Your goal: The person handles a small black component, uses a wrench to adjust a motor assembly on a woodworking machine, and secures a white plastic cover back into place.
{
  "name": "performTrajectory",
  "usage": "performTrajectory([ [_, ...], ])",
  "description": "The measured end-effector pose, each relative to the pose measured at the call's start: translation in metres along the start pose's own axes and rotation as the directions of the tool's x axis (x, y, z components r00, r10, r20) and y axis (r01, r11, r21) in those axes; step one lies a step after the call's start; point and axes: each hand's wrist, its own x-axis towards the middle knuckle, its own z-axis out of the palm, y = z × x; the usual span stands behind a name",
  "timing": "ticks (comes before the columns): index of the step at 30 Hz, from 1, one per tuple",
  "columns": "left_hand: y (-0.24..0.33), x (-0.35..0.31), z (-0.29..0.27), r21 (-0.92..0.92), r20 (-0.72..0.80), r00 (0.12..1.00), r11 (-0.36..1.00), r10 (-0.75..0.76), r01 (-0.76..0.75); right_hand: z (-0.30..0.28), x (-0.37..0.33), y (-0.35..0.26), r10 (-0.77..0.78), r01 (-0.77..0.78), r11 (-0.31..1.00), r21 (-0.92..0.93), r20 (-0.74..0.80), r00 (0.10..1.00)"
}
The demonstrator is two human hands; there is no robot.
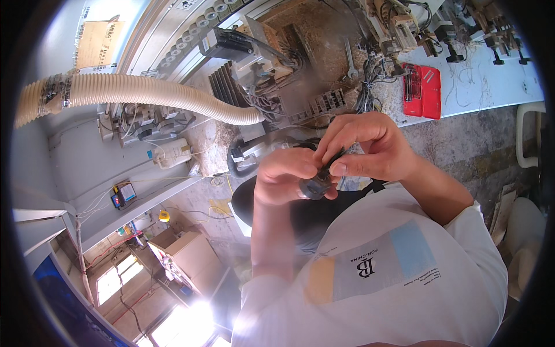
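Close in front of my body, my two hands meet around a small dark part (317, 185) with a rounded, blackish end; its exact kind cannot be made out. My left hand (284, 174) is closed around it from the left, with the thumb along its upper side. From the right, the thumb and fingers of my right hand (369, 147) pinch the upper portion of the same part, where a thin black edge shows. My fingers hide much of it. Just beyond my hands lies the machine's bed, with black cables and metal fittings.
A ribbed cream hose (167, 92) runs in from the left to the machine. An open-end wrench (350, 59) lies on the dusty far surface. An open red case of bits (421, 91) sits at the right on a pale ledge. A cardboard box (188, 260) stands at lower left.
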Motion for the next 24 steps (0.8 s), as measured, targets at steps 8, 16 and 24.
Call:
performTrajectory([
  [8,-0.0027,0.0006,-0.0018,-0.009,0.000,1.000,1.000,0.007,-0.007,-0.0042,0.0025,0.0003,-0.020,0.020,1.000,-0.024,0.014,1.000],
  [16,-0.0055,0.0009,-0.0027,-0.003,0.007,1.000,1.000,0.025,-0.025,-0.0077,0.0024,0.0016,-0.058,0.060,0.998,-0.034,0.036,0.998],
  [24,-0.0092,0.0003,-0.0027,-0.029,0.015,0.999,0.999,0.039,-0.039,-0.0079,0.0009,0.0008,-0.068,0.070,0.996,-0.050,0.042,0.997],
])
